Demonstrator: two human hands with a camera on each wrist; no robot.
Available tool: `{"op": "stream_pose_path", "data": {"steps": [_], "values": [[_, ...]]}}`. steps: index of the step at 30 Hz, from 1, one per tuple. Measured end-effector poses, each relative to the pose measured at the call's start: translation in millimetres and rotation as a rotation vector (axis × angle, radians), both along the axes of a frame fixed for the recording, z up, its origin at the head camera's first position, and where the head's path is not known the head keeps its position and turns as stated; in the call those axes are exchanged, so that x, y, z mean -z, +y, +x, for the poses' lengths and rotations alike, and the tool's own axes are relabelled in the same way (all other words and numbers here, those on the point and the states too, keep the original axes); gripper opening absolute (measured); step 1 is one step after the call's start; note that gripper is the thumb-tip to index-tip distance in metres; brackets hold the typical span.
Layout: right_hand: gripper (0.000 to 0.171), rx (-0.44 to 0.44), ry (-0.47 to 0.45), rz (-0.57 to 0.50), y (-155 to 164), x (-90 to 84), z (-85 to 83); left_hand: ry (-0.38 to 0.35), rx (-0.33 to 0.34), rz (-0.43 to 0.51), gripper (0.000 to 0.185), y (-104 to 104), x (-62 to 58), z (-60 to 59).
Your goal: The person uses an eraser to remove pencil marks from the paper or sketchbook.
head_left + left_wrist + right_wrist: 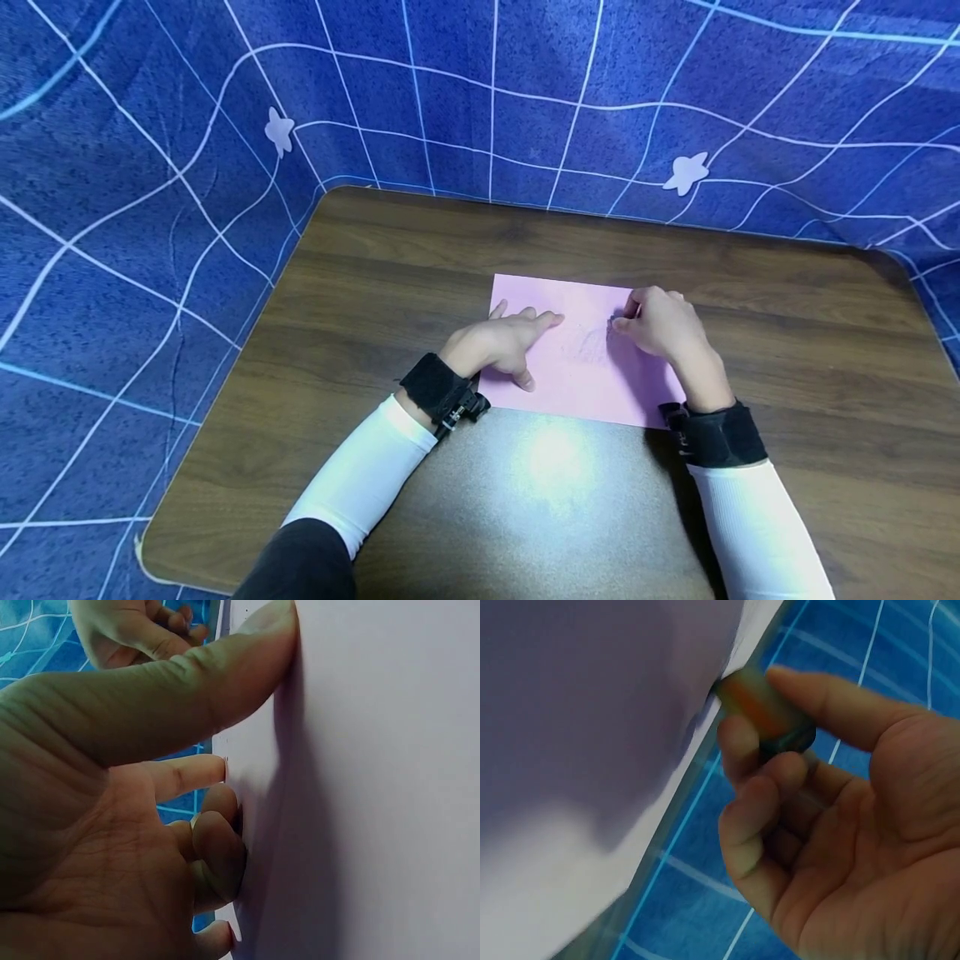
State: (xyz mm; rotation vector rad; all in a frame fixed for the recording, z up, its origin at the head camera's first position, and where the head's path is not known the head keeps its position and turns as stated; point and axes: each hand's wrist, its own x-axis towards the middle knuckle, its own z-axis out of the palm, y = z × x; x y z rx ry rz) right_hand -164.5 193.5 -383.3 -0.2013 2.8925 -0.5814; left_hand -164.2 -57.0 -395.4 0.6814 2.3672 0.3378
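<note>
A pink sheet of paper (555, 400) lies on the wooden table, with faint greyish marks (588, 346) near its middle. My left hand (506, 342) rests on the sheet's left part, thumb and fingers spread; in the left wrist view the thumb (187, 694) and fingertips touch the paper. Over the right part, my right hand (663, 325) pinches a small eraser (761, 712) between thumb and curled fingers. The eraser looks blocky, with yellow-green and orange bands and a dark end. Its far tip meets the paper. In the head view the fingers mostly hide it.
The brown wooden table (360, 275) extends around the sheet on all sides, with a bright light reflection in front of it. A blue cloth (450, 108) with white lines and star shapes hangs along the back and left edges.
</note>
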Motion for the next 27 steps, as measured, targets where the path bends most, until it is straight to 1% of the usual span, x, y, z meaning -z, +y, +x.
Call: {"op": "stream_pose_path", "data": {"steps": [3,6,8,10,13,15,18,20,25,27], "values": [[0.017,-0.054,0.009,-0.024,-12,0.8,3.3,-0.001,-0.002,-0.004,0.116,0,0.0,0.2],[0.016,-0.095,-0.012,-0.069,-22,0.3,6.7,-0.005,-0.005,-0.003,0.116,-1,0.1,0.0],[0.015,-0.092,-0.036,-0.082,-25,-0.3,7.7,-0.01,-0.006,-0.002,0.116,0,0.2,-0.3],[0.016,-0.069,-0.068,-0.091,-22,-0.4,6.9,-0.015,-0.006,-0.001,0.116,0,-0.1,-0.6],[0.019,-0.034,-0.101,-0.082,-10,0.0,1.9,-0.013,-0.006,-0.002,0.116,0,0.0,-0.7],[0.021,-0.013,-0.104,-0.067,1,0.3,-1.1,-0.011,-0.003,-0.004,0.116,1,0.1,-0.8],[0.022,0.006,-0.096,-0.039,13,-0.7,-3.0,-0.007,0.0,-0.006,0.115,3,0.9,-0.8],[0.021,0.013,-0.085,-0.017,14,-1.3,-2.4,-0.01,-0.001,-0.006,0.115,3,0.6,-0.5],[0.018,-0.023,-0.026,0.016,-1,-2.5,1.2,-0.013,-0.004,-0.005,0.115,2,-0.6,0.2],[0.017,-0.04,-0.013,-0.004,-7,-1.7,2.1,-0.011,-0.005,-0.006,0.115,1,-0.9,0.1]]}}
